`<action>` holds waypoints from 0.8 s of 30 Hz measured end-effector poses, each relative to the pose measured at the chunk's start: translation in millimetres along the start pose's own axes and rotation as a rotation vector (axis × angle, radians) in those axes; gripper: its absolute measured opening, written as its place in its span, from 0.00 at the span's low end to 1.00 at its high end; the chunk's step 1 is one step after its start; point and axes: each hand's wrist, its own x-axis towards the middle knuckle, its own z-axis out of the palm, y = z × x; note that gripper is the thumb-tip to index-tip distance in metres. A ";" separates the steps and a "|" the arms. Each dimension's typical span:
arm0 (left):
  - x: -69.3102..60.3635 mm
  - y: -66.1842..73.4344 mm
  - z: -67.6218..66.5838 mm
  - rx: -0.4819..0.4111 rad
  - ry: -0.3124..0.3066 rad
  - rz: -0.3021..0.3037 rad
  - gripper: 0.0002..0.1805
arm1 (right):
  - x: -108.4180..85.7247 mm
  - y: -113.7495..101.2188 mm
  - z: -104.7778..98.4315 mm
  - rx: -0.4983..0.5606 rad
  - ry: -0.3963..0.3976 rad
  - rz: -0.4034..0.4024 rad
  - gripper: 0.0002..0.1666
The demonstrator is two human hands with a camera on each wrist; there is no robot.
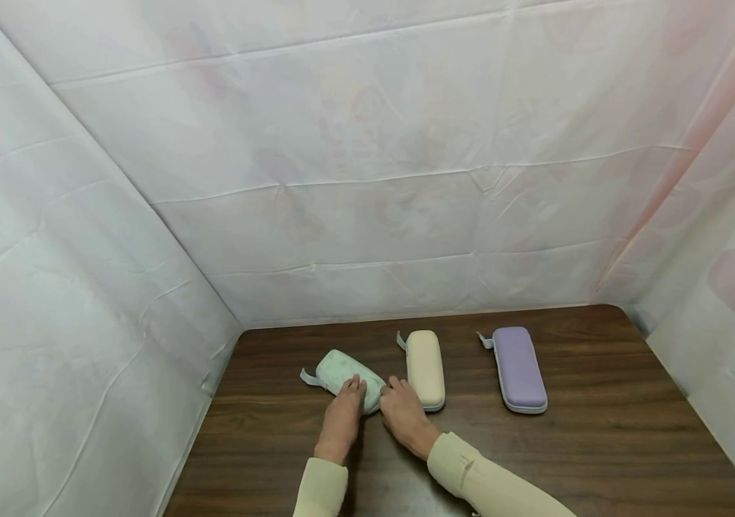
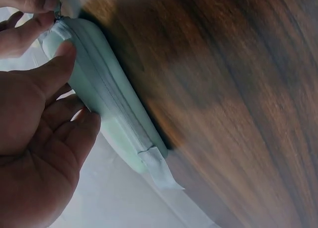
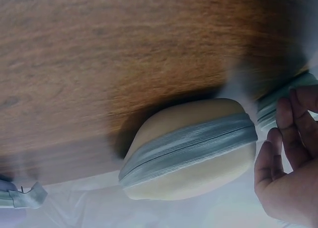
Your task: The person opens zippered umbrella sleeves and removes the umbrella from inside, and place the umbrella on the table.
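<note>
Two pale sleeves (image 1: 322, 487) rise from the bottom of the head view toward the hands, which meet at lower centre. The left hand (image 1: 341, 416) holds the green case (image 1: 344, 368), thumb on one face and fingers curled against the other. The right hand (image 1: 404, 414) pinches at that case's lower-right end, apparently on the zip pull, which is too small to be sure of. The green case lies slanted on the table (image 1: 606, 409), its strap (image 1: 312, 378) pointing left. In the left wrist view its zip (image 2: 102, 79) runs closed along the side that shows, so the work there seems at an early point: the case is steadied and gripped, but no opening shows yet. Just right of the right hand, the cream case (image 1: 426, 368) lies with its visible zip closed; farther right, well apart, is the purple case (image 1: 519, 368), which also looks closed. Neither is held, so any handling of those two appears left to do. Behind the table's far edge, pale cloth (image 1: 367, 143) fills the upper frame.
</note>
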 end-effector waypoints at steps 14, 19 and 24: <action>0.4 10.5 3.8 0.044 0.033 -0.081 0.26 | -1.0 -3.1 -0.2 -0.019 0.023 -0.008 0.06; -0.4 13.0 8.9 0.063 0.076 -0.088 0.25 | -1.0 -4.1 -3.0 -0.015 0.011 -0.006 0.06; -0.9 16.3 12.3 0.073 0.108 -0.098 0.26 | -1.8 -4.4 -2.6 -0.021 0.004 -0.008 0.06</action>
